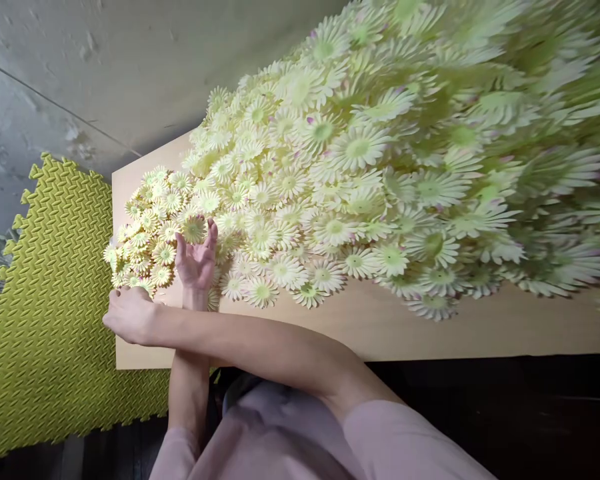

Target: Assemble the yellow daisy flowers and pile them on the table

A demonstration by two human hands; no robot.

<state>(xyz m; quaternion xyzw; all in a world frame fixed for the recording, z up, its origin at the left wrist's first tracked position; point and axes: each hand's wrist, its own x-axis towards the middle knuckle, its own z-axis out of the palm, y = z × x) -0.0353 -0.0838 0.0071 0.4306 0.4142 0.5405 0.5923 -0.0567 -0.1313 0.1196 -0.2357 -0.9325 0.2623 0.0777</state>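
My left hand (pixel 197 263) is raised palm up, its thumb and fingers around the edges of an artificial daisy head (pixel 195 229). That flower head has pale cream petals and a greenish centre. Crossing over my left forearm, my right arm reaches to the table's left end. There my right hand (pixel 131 317) is closed with its fingers curled down, and what it grips, if anything, is hidden. Just beyond it lies a small heap of similar flower heads (pixel 150 220). A much larger pile of flower heads (pixel 290 180) begins right of my left hand.
The light wooden table (pixel 300 327) runs to the right, with the big pile spreading along it. A yellow-green foam mat (pixel 55 300) stretches past the table's left end. A worn grey wall (pixel 130 60) stands behind. The far right is blurred.
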